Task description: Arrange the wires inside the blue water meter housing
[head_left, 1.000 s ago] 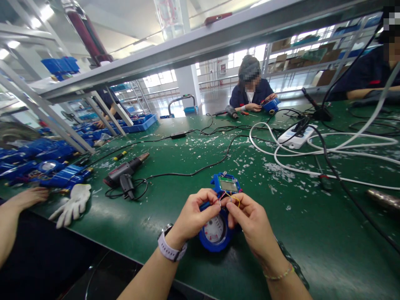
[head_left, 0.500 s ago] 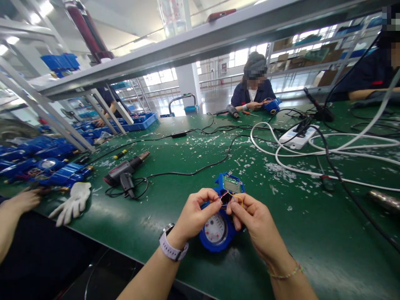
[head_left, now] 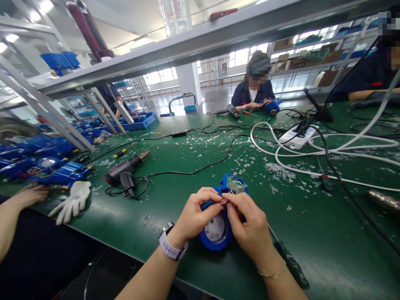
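A blue water meter (head_left: 215, 233) with a round dial stands on the green bench in front of me. Its head is open at the top, with a small display on a circuit board (head_left: 235, 183). My left hand (head_left: 200, 208) is closed, pinching thin wires (head_left: 223, 201) over the meter. From the other side, my right hand (head_left: 248, 221) pinches at the same wires, its fingertips meeting those of the left. The fingers hide most of the wires and part of the meter body. A dark-handled screwdriver (head_left: 292, 264) lies beside my right wrist.
A heat gun (head_left: 126, 173) and a white glove (head_left: 75, 204) lie to the left, near another person's hand (head_left: 31, 195) and several blue meters (head_left: 62, 171). Cables loop round a white power strip (head_left: 298, 136). Plastic scraps litter the bench (head_left: 175, 196). A co-worker (head_left: 253, 87) sits opposite.
My right hand has moved left to the left fingertips, turning over the wires, and the screwdriver beside its wrist now shows. The meter's display head has shifted slightly right. My left hand stays nearly still.
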The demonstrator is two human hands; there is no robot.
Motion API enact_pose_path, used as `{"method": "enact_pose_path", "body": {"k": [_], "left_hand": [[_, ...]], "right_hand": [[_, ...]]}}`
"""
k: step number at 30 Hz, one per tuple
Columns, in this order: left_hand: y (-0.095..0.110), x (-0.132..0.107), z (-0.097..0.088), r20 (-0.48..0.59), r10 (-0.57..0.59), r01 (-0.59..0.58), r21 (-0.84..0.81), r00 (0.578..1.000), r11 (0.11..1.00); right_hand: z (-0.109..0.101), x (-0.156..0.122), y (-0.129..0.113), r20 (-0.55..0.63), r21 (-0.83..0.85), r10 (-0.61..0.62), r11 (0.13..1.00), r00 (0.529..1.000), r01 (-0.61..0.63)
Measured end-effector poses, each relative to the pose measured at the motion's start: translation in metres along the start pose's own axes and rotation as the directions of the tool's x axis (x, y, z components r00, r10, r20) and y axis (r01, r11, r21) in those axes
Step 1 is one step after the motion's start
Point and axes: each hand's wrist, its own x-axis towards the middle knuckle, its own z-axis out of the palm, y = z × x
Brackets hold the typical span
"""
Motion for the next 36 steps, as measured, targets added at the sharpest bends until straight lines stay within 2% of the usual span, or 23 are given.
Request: {"method": "enact_pose_path", "body": {"k": [4, 10, 14, 18, 20, 23, 26, 29, 32, 34, 36], "left_hand": [[0.001, 0.000, -0.002, 0.061, 0.072, -0.073, 0.000, 0.996, 0.997], [0.003, 0.002, -0.005, 0.089, -0.005, 0.013, -0.089, 0.996, 0.996], [0.003, 0.008, -0.004, 0.133, -0.110, 0.135, -0.202, 0.985, 0.970], [0.005, 0.012, -0.002, 0.088, -0.097, 0.109, -0.147, 0.991, 0.983], [0.008, 0.012, -0.002, 0.053, -0.043, 0.044, -0.031, 0.998, 0.999], [0.014, 0.011, -0.001, 0.051, 0.023, -0.033, 0.218, 0.998, 0.975], [0.020, 0.010, -0.001, 0.066, 0.005, -0.027, 0.343, 0.998, 0.939], [0.020, 0.010, -0.001, 0.085, 0.008, -0.036, 0.334, 0.996, 0.942], [0.016, 0.009, -0.001, 0.113, 0.055, -0.077, 0.209, 0.992, 0.975], [0.013, 0.008, -0.001, 0.097, 0.097, -0.109, 0.130, 0.991, 0.985], [0.011, 0.007, 0.000, 0.056, 0.141, -0.147, 0.124, 0.988, 0.981]], "right_hand": [[0.002, 0.001, 0.004, -0.083, -0.060, 0.026, 0.998, 0.996, -0.031], [0.000, -0.001, 0.003, -0.122, -0.124, 0.020, 0.992, 0.992, -0.035], [-0.006, 0.004, 0.006, -0.083, -0.316, -0.088, 0.947, 0.993, 0.057], [-0.014, 0.021, 0.008, -0.038, -0.470, -0.229, 0.863, 0.973, 0.184], [-0.018, 0.028, 0.010, -0.012, -0.439, -0.242, 0.873, 0.970, 0.212], [-0.025, 0.031, 0.012, 0.030, -0.274, -0.204, 0.940, 0.979, 0.204], [-0.029, 0.026, 0.014, 0.072, -0.125, -0.153, 0.979, 0.986, 0.161], [-0.031, 0.019, 0.014, 0.099, -0.039, -0.129, 0.990, 0.987, 0.134], [-0.030, 0.016, 0.014, 0.116, -0.021, -0.114, 0.993, 0.987, 0.117], [-0.030, 0.015, 0.015, 0.124, -0.033, -0.091, 0.995, 0.988, 0.095], [-0.029, 0.015, 0.018, 0.126, -0.041, -0.072, 0.996, 0.989, 0.078]]}}
